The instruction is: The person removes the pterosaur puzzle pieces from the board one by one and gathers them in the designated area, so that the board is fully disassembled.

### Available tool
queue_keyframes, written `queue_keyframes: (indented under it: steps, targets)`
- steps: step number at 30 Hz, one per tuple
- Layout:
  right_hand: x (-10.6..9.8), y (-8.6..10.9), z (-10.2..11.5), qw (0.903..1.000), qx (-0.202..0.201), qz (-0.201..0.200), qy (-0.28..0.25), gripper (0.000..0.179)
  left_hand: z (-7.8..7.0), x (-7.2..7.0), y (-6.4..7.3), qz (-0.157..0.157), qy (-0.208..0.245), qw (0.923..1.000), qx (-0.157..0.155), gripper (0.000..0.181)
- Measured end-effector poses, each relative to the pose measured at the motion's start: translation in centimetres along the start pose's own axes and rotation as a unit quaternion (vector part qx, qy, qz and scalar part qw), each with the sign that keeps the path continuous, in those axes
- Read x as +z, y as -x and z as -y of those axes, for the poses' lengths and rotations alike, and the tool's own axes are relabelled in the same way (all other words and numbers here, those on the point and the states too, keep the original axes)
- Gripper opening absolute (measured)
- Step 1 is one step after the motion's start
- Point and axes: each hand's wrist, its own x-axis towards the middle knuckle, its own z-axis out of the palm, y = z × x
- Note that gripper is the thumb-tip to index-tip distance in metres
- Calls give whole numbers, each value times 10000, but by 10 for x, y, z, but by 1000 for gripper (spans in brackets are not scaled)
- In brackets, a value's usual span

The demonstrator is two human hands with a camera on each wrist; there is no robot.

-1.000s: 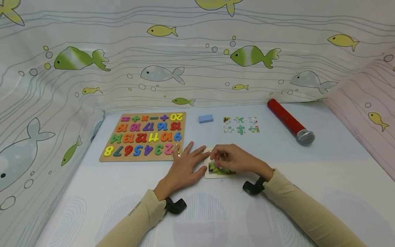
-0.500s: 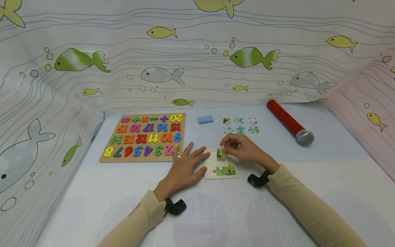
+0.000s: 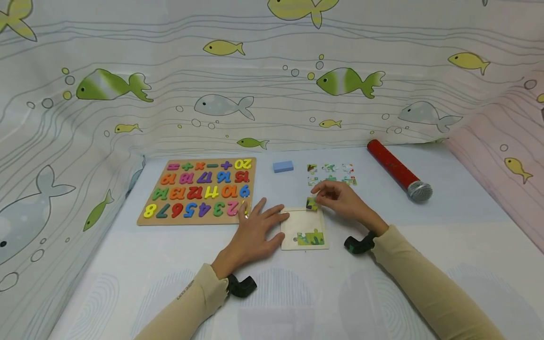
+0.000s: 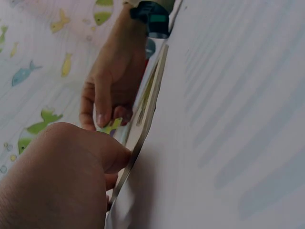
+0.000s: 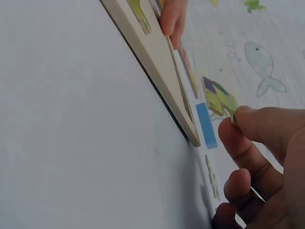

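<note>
My right hand (image 3: 343,202) pinches a green-yellow jigsaw puzzle piece (image 3: 311,203) between thumb and forefinger, over the far edge of a small wooden puzzle tray (image 3: 294,221). In the right wrist view this puzzle piece (image 5: 218,97) shows a purple patch and is held by one corner. Joined green pieces (image 3: 310,237) lie in the tray's near right part. My left hand (image 3: 253,233) rests with spread fingers at the tray's left side, fingertips on its rim. The left wrist view shows the left thumb (image 4: 114,155) against the tray's edge.
Several loose jigsaw pieces (image 3: 331,167) lie in two rows beyond the right hand, which partly covers the nearer row. A blue block (image 3: 283,166) is left of them. A red microphone (image 3: 397,167) lies at the right, a number board (image 3: 197,191) at the left.
My right hand has lifted the green-yellow puzzle piece from the tray's near left corner and carried it away and rightward, past the far rim. My left hand has stayed in place.
</note>
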Motion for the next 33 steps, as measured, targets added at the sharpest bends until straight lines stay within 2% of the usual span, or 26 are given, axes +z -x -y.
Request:
queue_keyframes:
  steps: [6, 15, 25, 33]
  targets:
    - [-1, 1, -4, 9994, 208, -287, -46, 21, -1, -1, 0, -17, 73, 10000, 9, 51]
    - [1, 0, -9, 9984, 128, -507, 236, 20, -1, -1, 1, -9, 71, 10000, -28, 51]
    - [4, -1, -14, 9963, 24, -583, 636, 23, 0, 1, 0, -30, 11, 10000, -2, 51]
    - [4, -1, -12, 9966, 39, -491, 668, 32, 1, 2, 0, 9, 10, 10000, -29, 52]
